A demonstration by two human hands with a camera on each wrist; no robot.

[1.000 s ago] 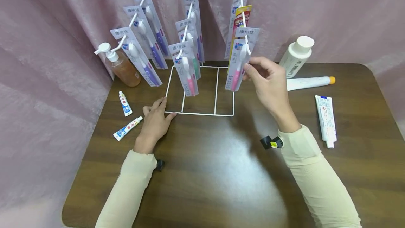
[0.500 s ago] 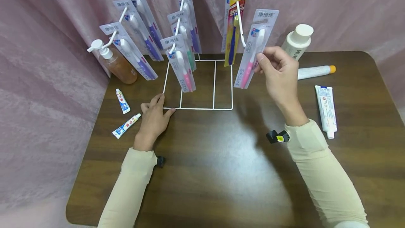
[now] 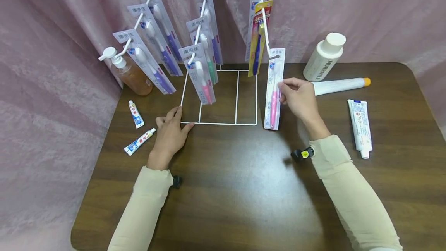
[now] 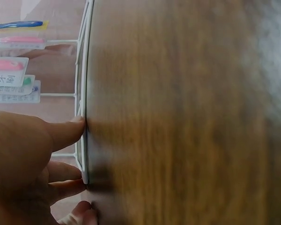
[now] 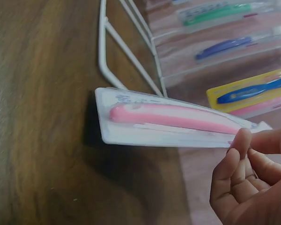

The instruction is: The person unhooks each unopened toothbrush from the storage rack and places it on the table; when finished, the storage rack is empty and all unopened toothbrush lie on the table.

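My right hand (image 3: 299, 98) pinches a pink toothbrush pack (image 3: 273, 107) right of the white rack (image 3: 237, 97); my left hand (image 3: 169, 138), fingers spread, touches the rack's near left corner.

The rack (image 3: 223, 124) stands toward the back of the table (image 3: 223, 196), before the curtain (image 3: 296, 7), with hanging toothbrushes (image 3: 206, 92) in three rows. The left hand (image 3: 170, 134) rests at its front left corner; two small tubes (image 3: 136, 114) lie left of that hand, the pump bottle (image 3: 136, 77) behind them. Right of the rack, the right hand (image 3: 300, 100) holds one toothbrush (image 3: 274, 104). Behind it stands the bottle (image 3: 324, 57).
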